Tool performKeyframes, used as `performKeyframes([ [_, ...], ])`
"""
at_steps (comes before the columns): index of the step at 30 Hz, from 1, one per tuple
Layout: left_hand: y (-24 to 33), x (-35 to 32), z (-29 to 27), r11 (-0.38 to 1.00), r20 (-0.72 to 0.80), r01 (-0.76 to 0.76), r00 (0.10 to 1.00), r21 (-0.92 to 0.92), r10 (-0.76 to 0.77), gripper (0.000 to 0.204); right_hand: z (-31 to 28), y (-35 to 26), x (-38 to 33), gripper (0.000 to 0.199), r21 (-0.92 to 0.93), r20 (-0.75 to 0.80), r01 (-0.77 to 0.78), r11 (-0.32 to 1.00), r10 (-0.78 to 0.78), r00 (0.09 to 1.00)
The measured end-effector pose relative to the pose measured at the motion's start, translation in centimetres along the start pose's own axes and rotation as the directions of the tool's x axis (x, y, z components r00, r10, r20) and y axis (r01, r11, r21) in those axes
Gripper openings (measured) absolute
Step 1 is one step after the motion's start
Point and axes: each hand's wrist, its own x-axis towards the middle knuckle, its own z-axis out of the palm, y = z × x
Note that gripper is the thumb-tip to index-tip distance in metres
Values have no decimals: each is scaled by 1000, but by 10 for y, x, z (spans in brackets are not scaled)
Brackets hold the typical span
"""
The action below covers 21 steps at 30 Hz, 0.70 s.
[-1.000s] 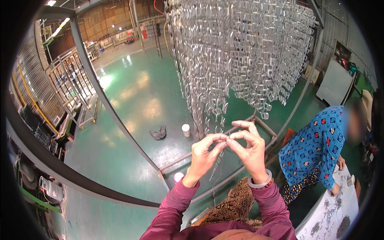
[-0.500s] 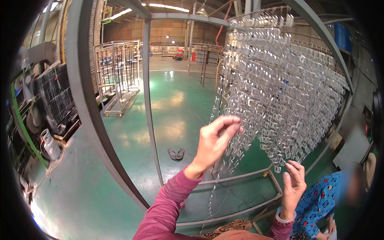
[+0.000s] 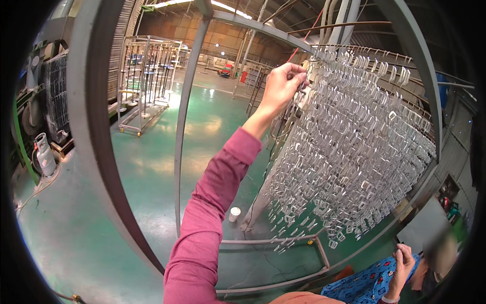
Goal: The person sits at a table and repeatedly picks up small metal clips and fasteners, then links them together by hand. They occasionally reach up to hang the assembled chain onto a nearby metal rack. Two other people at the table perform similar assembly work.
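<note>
Rows of small silvery metal rings, like buckle frames (image 3: 354, 147), hang in dense strands from a rack in front of me on the right. My left hand (image 3: 284, 86) is raised at the upper left edge of these strands. Its thumb and fingers are pinched together, and a small dark bit shows at the fingertips, too small to name. Low on the right, my right hand (image 3: 401, 267) is held up below the strands, apart from them. Its fingers are loosely bent, with nothing visible in them.
A grey metal frame (image 3: 185, 126) stands around the strands, with a lower rail (image 3: 273, 290). Beside my right hand is a person in a blue patterned garment (image 3: 362, 281). On the green floor stand a white container (image 3: 234, 214), a wheeled rack (image 3: 147, 86) and a gas cylinder (image 3: 45, 157).
My left hand has risen from the strands' lower left side to their top left edge. My right hand has dropped away from the strands' lower tip. The view has shifted.
</note>
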Motion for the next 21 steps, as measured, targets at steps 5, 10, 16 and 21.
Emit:
performKeyframes([
  [5, -39, 60, -2, 1000, -49, 13, 999, -14, -13, 17, -43, -6, -1, 23, -183, -13, -10, 983, 8, 1000],
  [10, -84, 112, -10, 996, -110, 88, 990, -15, -89, 14, -29, -52, -4, 18, -161, -66, -128, 979, 119, 991],
  [16, -107, 142, -6, 985, -153, 161, 974, -55, -168, 14, -52, -57, -7, 18, -147, -117, -223, 964, 207, 971],
  [21, -124, 165, 16, 988, -175, 136, 977, 80, -120, 16, -84, -54, -26, 16, -192, -180, -321, 927, 288, 940],
])
